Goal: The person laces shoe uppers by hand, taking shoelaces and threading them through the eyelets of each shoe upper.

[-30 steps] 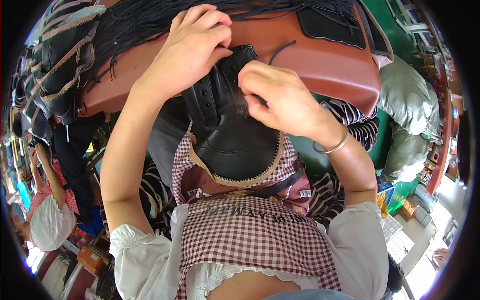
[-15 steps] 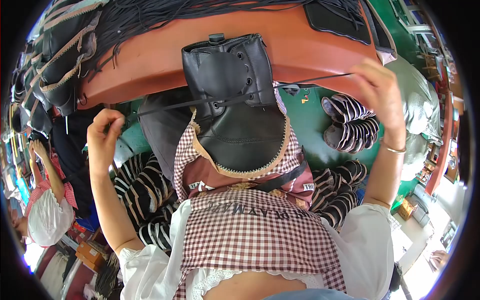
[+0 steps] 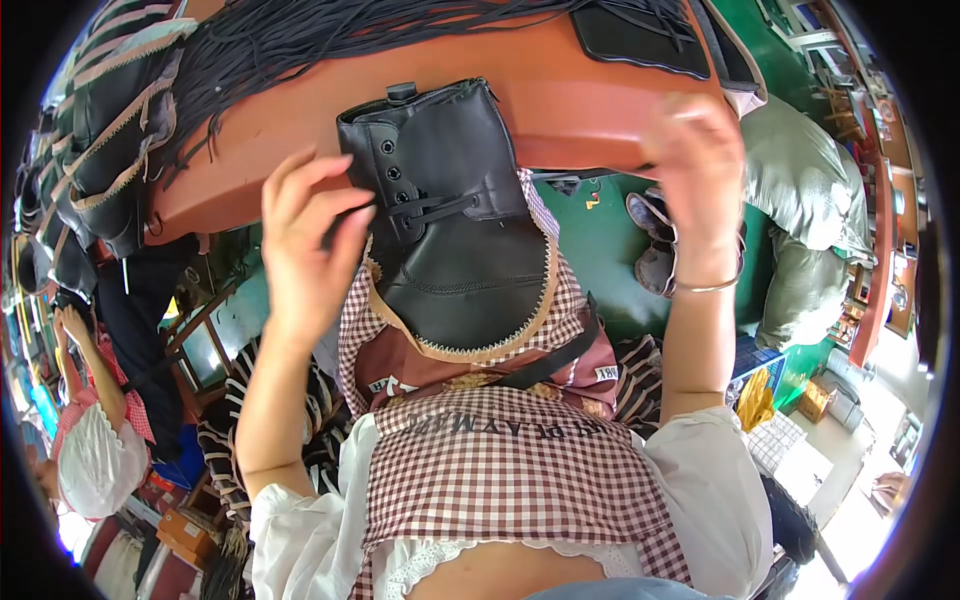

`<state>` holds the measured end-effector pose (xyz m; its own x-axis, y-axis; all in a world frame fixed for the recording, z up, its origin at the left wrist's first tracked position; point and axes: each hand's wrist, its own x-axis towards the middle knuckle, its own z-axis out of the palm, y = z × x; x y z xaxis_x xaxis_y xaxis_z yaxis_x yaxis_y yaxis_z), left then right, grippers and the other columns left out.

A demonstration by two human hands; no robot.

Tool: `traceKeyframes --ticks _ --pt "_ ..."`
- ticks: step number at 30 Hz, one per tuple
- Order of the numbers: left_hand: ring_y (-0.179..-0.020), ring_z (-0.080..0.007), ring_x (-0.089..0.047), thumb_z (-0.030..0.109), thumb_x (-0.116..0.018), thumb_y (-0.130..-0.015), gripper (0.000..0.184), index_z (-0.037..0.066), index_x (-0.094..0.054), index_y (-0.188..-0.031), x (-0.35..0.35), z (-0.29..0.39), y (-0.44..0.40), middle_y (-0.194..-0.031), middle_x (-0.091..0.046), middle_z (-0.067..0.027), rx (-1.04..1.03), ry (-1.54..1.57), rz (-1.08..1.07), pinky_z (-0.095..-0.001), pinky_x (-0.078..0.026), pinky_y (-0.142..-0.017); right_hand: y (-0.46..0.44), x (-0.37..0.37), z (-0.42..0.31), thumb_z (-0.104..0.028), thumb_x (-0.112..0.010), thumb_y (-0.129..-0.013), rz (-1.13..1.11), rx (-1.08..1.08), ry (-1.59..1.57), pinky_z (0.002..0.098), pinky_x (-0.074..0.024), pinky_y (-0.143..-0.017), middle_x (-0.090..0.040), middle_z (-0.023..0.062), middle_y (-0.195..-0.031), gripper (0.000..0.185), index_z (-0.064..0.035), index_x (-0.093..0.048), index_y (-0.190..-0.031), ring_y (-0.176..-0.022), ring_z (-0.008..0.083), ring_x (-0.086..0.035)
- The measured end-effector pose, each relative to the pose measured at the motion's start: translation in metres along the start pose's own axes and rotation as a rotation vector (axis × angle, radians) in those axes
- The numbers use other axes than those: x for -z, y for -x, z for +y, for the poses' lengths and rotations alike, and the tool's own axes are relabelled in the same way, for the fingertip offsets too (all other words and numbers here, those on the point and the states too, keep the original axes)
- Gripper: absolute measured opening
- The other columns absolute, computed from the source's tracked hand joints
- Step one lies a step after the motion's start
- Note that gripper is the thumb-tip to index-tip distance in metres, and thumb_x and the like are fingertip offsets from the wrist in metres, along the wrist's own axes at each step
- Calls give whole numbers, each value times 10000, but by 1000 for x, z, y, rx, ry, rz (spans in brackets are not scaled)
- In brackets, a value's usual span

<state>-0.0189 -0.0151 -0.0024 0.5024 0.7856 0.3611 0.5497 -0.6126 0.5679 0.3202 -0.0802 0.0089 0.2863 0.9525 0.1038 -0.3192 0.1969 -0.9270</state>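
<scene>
A black leather boot upper [image 3: 455,285] with a zigzag-stitched tan edge rests on my lap, its shaft leaning on the brown padded surface. Short strands of black lace [image 3: 435,211] cross its lower front, and a row of eyelets shows on the left side. Just left of the shaft, my left hand [image 3: 312,240] is open, thumb and fingers apart, with nothing visible in it. My right hand [image 3: 700,165] is raised to the right of the upper, apart from it. Motion smears its fingers; a small dark bit at the fingertips cannot be made out.
A bundle of black laces [image 3: 300,45] lies across the brown padded surface [image 3: 570,110], near a black flat piece [image 3: 640,40]. More uppers [image 3: 115,150] are stacked at left. Striped stacks of pieces [image 3: 640,380] and grey-green sacks [image 3: 800,190] stand around. Another person [image 3: 100,440] works at far left.
The lace no longer stretches between my hands. My left hand has opened and moved right, close to the upper; my right hand has moved left. Eyelets now show on the upper's left side.
</scene>
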Motion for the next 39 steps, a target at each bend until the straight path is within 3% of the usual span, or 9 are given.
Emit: traceKeyframes --ticks 2,7,13,24,27,33,35,37,39 --pt "-1272 -380 -406 56 -746 -709 142 119 -665 -807 -31 12 -14 -1227 -568 -51 -60 -56 120 -468 -325 -1039 10 -53 13 -9 -680 -798 -123 -48 599 282 -470 -608 -583 38 -742 31 -21 -652 -793 -660 142 -570" --pt "-1411 -447 -146 74 -758 -688 126 133 -670 -755 -61 26 -27 -1467 -375 -67 59 -16 71 -672 -154 -1060 20 -80 58 -10 -686 -709 -151 117 810 309 -474 -575 -582 66 -739 81 -33 -661 -783 -631 208 -588" --pt "-1429 -462 -57 66 -762 -669 131 134 -696 -760 -56 28 -28 -1531 -286 -99 30 -43 -31 -711 -110 -1048 24 -83 64 -2 -702 -678 -52 161 787 325 -474 -578 -581 72 -743 110 -31 -657 -774 -638 219 -591" --pt "-1417 -485 -104 70 -727 -623 99 97 -674 -701 -55 36 -33 -1532 -279 -131 -35 -110 -11 -724 -134 -1034 17 -92 61 5 -674 -679 -192 496 1048 382 -464 -595 -520 111 -686 112 -41 -588 -734 -650 297 -565" --pt "-1417 -477 -114 72 -723 -620 88 75 -676 -695 -53 39 -38 -1516 -302 -137 -94 -166 -17 -725 -151 -1024 13 -86 59 -3 -679 -699 -249 483 1071 374 -475 -610 -555 107 -706 97 -37 -613 -761 -664 298 -580" --pt "-1409 -438 -169 79 -722 -633 80 98 -650 -661 -37 43 -43 -1447 -397 -126 -144 -156 -80 -715 -113 -1037 16 -82 53 -79 -675 -777 -267 86 939 379 -499 -705 -633 114 -809 89 -25 -627 -830 -772 303 -638" --pt "-1398 -431 -195 83 -735 -624 117 133 -659 -698 -23 38 -35 -1439 -407 -111 -60 5 -174 -691 -114 -1055 17 -78 57 -65 -666 -778 -261 102 788 378 -503 -728 -634 127 -829 101 -27 -622 -860 -791 299 -643" --pt "-1369 -389 -317 67 -713 -716 102 110 -653 -786 15 20 -31 -1345 -533 -126 -36 757 -316 -557 -231 -1097 15 -77 54 -40 -642 -778 -280 167 826 375 -502 -730 -611 137 -826 106 -14 -602 -873 -799 301 -628" --pt "-1145 -395 -571 145 -697 -790 136 75 -623 -879 48 11 -13 -1120 -658 -188 -3 1344 -232 -517 -317 -1064 11 -78 56 -39 -630 -773 -288 206 837 373 -497 -719 -593 144 -824 101 -17 -597 -866 -786 313 -609"
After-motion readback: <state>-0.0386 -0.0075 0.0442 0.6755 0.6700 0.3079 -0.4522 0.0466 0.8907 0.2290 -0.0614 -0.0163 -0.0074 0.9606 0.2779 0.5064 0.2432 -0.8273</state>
